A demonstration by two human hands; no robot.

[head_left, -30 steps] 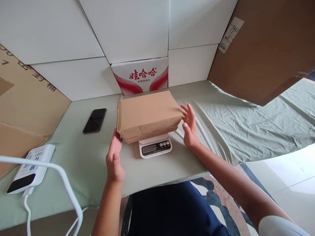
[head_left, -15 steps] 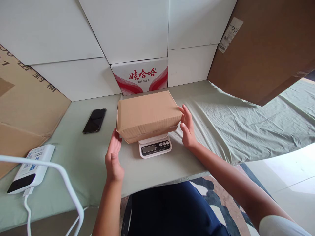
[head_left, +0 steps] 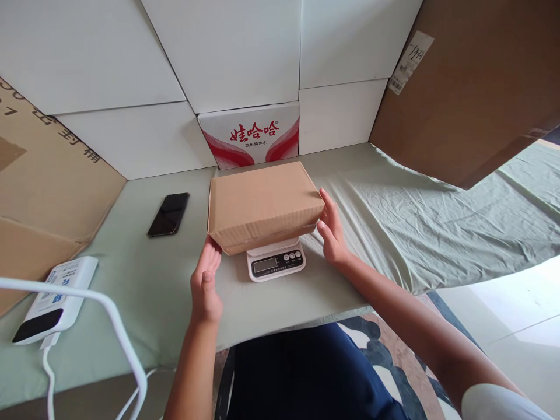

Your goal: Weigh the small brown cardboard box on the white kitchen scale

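A closed brown cardboard box [head_left: 266, 201] rests on a small white kitchen scale [head_left: 277, 265], covering most of it. Only the scale's front panel shows, with its dark display and round buttons; no digits can be made out. My left hand [head_left: 206, 286] is at the box's lower left corner, its fingertips partly tucked beneath the edge. On the opposite end, my right hand [head_left: 331, 230] lies against the side, fingers behind and thumb near the front lower edge. Between them the two hands hold the box at its ends.
A black phone [head_left: 168, 214] lies left on the green cloth [head_left: 175, 291]. A white power bank [head_left: 56, 300] with a white cable [head_left: 118, 326] is at the near left. White boxes and a red-and-white carton [head_left: 256, 137] line the back; large brown cartons [head_left: 464, 93] stand at the sides.
Both hands have moved inward against the box: the left slightly right with its fingers under the corner, the right slightly left. The box and scale look unmoved.
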